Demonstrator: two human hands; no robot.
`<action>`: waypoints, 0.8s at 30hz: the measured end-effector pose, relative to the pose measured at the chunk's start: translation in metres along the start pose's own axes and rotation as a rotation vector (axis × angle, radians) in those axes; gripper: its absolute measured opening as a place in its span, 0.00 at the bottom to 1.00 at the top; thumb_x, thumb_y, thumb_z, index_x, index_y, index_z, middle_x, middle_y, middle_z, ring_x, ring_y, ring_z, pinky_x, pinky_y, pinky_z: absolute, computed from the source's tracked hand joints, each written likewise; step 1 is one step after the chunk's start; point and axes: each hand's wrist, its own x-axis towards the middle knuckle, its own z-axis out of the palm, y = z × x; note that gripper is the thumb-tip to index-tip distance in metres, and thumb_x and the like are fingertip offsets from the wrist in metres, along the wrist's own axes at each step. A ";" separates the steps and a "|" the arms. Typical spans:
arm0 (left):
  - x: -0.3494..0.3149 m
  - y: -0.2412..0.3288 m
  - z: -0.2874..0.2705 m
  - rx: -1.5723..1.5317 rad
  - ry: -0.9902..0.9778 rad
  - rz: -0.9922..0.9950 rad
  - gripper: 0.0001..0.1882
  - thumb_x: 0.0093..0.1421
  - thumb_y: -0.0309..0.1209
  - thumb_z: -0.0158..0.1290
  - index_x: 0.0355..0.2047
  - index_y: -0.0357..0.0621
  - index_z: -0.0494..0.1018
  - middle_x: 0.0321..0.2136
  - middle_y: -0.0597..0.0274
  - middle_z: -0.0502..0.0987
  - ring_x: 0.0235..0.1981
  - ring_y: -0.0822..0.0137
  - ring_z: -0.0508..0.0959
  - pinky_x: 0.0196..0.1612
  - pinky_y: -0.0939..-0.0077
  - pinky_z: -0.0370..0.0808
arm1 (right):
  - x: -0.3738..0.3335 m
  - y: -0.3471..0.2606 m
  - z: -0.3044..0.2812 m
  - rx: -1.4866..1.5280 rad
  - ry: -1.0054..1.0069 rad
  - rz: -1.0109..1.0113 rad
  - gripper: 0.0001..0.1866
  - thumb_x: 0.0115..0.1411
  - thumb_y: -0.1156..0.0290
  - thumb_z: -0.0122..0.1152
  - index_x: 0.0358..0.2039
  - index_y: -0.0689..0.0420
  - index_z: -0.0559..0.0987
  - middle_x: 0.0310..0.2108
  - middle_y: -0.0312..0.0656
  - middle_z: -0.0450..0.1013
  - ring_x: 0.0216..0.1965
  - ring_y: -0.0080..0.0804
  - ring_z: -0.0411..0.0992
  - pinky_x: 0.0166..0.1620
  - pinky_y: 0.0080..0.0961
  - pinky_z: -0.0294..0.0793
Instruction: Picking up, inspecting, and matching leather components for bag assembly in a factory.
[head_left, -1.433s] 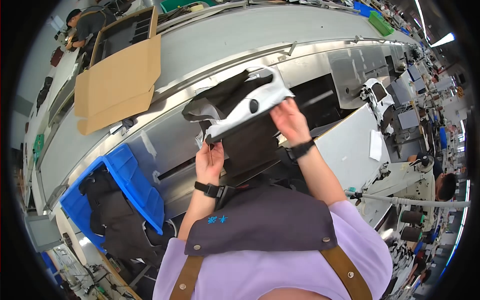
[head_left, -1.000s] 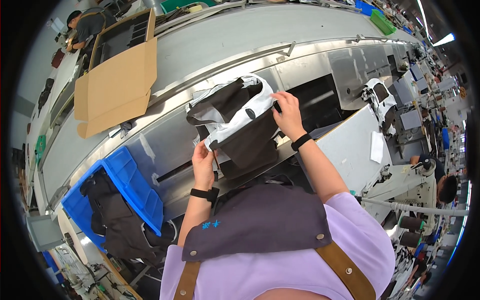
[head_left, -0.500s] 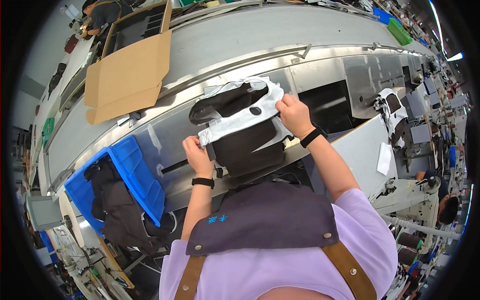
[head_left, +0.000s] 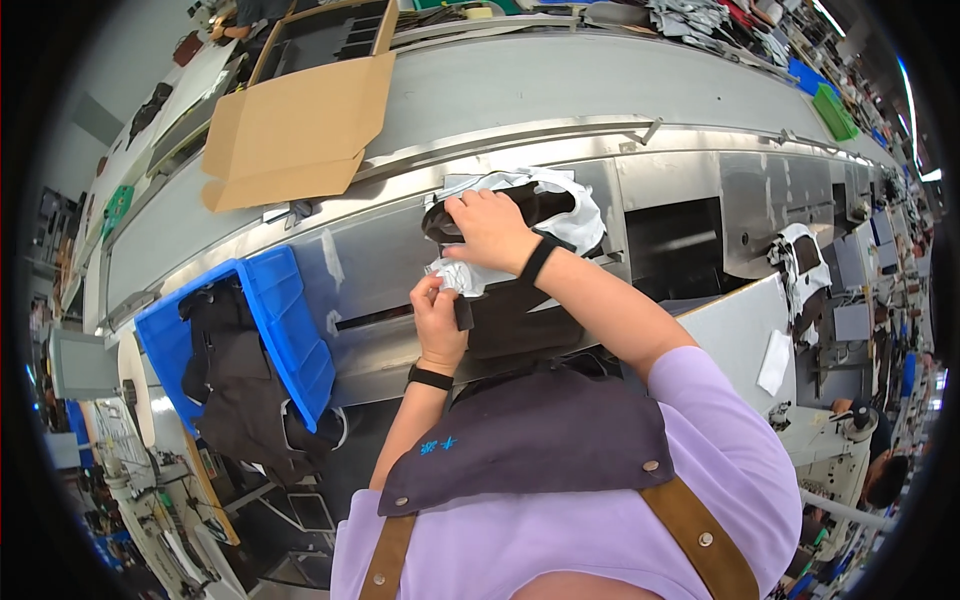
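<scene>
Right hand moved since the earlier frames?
Yes: the right hand has moved left, away from the dark bench opening, toward the left hand.

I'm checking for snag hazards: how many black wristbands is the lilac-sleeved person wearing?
2: one wristband at the wrist of the left hand, a second wristband at that of the right hand.

We see a brightly lit room, with white tube lights (head_left: 908,90) glowing toward the upper right edge. Glare streaks the steel tabletop (head_left: 385,250), while the dark cloth (head_left: 525,325) swallows detail and the white fabric (head_left: 588,212) reads bright. Straight edges bow toward the black fisheye rim, where we find small background things soft and indistinct.
</scene>
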 end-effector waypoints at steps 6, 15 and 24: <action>-0.009 0.007 -0.007 0.043 -0.034 -0.040 0.13 0.45 0.16 0.58 0.32 0.38 0.69 0.41 0.50 0.68 0.46 0.48 0.72 0.45 0.61 0.73 | 0.031 0.036 0.034 1.105 -0.508 0.455 0.14 0.60 0.66 0.53 0.35 0.65 0.78 0.33 0.51 0.78 0.34 0.42 0.78 0.41 0.36 0.78; 0.013 -0.041 -0.070 -0.383 -0.561 -0.334 0.13 0.47 0.16 0.46 0.35 0.38 0.67 0.37 0.56 0.77 0.42 0.63 0.78 0.47 0.70 0.72 | -0.003 0.060 0.011 1.409 -0.606 0.520 0.19 0.66 0.62 0.46 0.51 0.60 0.74 0.43 0.48 0.78 0.40 0.30 0.78 0.41 0.25 0.76; 0.080 0.008 0.005 -0.719 -0.119 -0.732 0.11 0.61 0.33 0.59 0.37 0.40 0.72 0.31 0.63 0.78 0.31 0.75 0.75 0.38 0.80 0.71 | -0.016 0.128 -0.013 -0.062 0.105 0.290 0.16 0.57 0.59 0.64 0.31 0.61 0.78 0.19 0.34 0.71 0.21 0.24 0.69 0.28 0.25 0.70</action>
